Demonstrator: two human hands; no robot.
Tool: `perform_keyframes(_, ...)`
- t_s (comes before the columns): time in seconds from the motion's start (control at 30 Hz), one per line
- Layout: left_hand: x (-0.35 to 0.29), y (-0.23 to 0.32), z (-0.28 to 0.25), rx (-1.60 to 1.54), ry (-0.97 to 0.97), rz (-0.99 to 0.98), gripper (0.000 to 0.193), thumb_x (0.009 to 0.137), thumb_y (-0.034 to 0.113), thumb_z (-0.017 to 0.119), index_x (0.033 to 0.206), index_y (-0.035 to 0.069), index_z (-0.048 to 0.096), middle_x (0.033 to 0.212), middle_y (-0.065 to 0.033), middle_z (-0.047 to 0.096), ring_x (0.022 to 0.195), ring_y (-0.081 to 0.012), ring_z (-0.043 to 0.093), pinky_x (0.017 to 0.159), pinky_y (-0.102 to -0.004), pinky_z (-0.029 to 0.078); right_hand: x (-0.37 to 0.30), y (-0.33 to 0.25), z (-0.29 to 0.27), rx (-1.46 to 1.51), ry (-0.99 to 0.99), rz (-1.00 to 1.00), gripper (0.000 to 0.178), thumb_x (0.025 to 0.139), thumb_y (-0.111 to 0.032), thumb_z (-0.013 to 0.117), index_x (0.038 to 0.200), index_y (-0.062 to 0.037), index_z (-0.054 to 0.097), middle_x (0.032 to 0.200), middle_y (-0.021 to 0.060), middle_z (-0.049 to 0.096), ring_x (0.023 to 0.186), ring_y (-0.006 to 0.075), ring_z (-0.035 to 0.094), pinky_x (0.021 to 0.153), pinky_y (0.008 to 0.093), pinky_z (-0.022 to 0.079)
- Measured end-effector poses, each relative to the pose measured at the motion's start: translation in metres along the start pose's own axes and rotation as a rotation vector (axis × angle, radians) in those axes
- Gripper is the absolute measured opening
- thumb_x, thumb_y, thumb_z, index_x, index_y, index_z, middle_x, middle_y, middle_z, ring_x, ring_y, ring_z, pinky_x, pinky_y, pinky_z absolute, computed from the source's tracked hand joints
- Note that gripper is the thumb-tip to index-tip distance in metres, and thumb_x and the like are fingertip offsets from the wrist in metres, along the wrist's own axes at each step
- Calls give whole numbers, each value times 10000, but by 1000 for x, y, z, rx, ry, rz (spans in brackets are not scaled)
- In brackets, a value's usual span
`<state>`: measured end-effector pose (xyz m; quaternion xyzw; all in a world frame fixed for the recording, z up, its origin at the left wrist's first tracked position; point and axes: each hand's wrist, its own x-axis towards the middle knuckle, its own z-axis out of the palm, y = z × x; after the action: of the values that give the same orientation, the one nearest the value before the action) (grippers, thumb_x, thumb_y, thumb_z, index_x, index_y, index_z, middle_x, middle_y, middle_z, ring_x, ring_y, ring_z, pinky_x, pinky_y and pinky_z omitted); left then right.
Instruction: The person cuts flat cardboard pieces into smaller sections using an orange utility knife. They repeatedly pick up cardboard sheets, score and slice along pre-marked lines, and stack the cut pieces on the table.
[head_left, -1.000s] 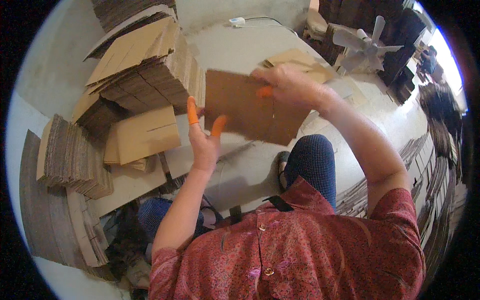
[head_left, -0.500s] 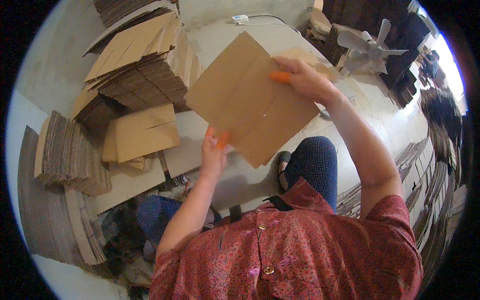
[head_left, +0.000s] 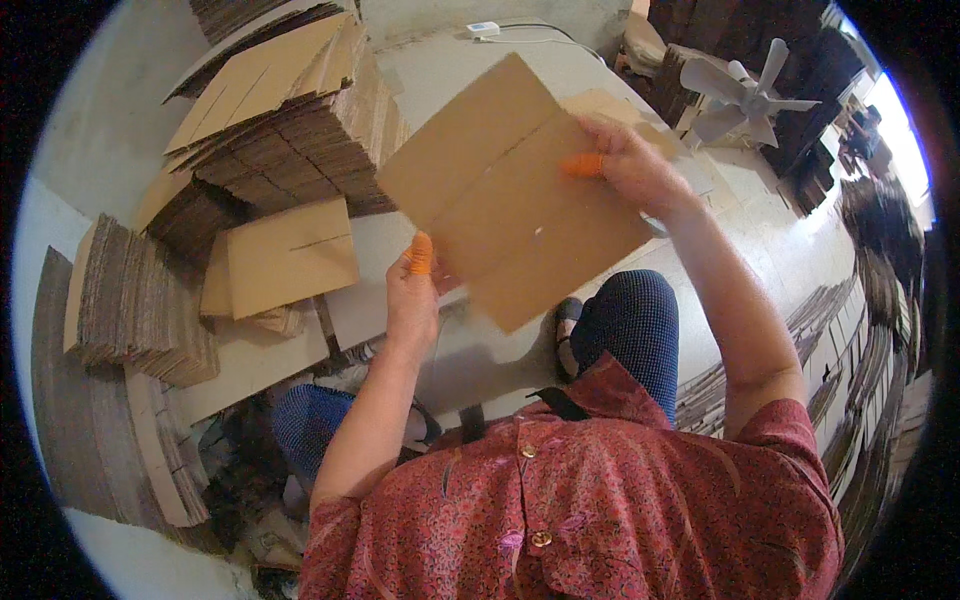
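Observation:
A square brown cardboard sheet [head_left: 515, 200], with slits cut along its fold lines, is held tilted in front of me. My right hand [head_left: 635, 170] grips it near the upper right edge, its orange-covered thumb on the face and the fingers mostly out of sight. My left hand [head_left: 413, 295] is at the lower left edge, closed loosely around it. Its fingers go behind the sheet, and the thumb, in an orange finger cover, points up just outside the edge. To the left, a slit cardboard piece [head_left: 295, 258] lies on other pieces.
Tall stacks of flat cardboard [head_left: 290, 150] rise at the back left, with an upright bundle [head_left: 130, 300] nearer. A white fan [head_left: 745, 100] stands at the far right. A cabled white power strip [head_left: 482, 29] lies on the floor. More cardboard [head_left: 830, 320] lines the right side.
The sheet has shifted slightly right and turned a little. My left thumb has come off its face and now points up beside the edge. My right hand has moved slightly right with the sheet.

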<state>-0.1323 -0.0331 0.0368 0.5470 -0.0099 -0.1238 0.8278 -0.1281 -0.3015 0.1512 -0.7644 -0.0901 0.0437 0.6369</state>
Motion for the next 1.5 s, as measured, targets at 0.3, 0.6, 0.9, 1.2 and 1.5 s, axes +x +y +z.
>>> perform_keyframes(0.3, -6, -37, -16, 200, 64, -58, 420, 937, 362, 415, 1084, -3, 561, 830, -100, 649, 712, -152, 605, 633, -258, 481, 40, -20, 29, -1235, -120, -53, 343, 849, -166, 493, 1171, -83, 411, 958, 171, 599, 879, 335, 600, 729, 415, 472)
perform_keyframes(0.6, -47, -82, -48, 475, -51, -50, 248, 922, 162, 480, 1089, 11, 585, 860, -71, 646, 739, -132, 607, 651, -241, 482, 8, -51, -8, -1375, 83, 53, 335, 799, -116, 529, 1119, -82, 439, 910, 192, 590, 883, 353, 573, 682, 415, 475)
perform_keyframes(0.9, -52, -124, -49, 699, -276, -44, 241, 899, 127, 526, 1102, 19, 600, 917, -69, 652, 772, -128, 609, 732, -268, 495, 61, 17, -106, -1537, 702, -36, 573, 810, -61, 476, 1340, -206, 316, 1047, 186, 559, 895, 354, 581, 715, 442, 482)
perform_keyframes(1.2, -42, -133, -51, 703, -253, -141, 236, 870, 123, 564, 1089, 47, 613, 859, -89, 659, 772, -123, 584, 701, -258, 459, 89, 102, -100, -1559, 649, 234, 682, 751, -82, 577, 1358, -256, 319, 1307, 155, 407, 1126, 429, 431, 939, 533, 330)
perform_keyframes(1.5, -33, -137, -42, 845, -369, -207, 274, 870, 189, 554, 1087, 28, 604, 886, -131, 663, 788, -176, 623, 724, -281, 468, 99, 200, -88, -1452, 470, 442, 552, 851, -153, 465, 1365, -253, 292, 1421, 184, 248, 1235, 487, 298, 965, 604, 271)
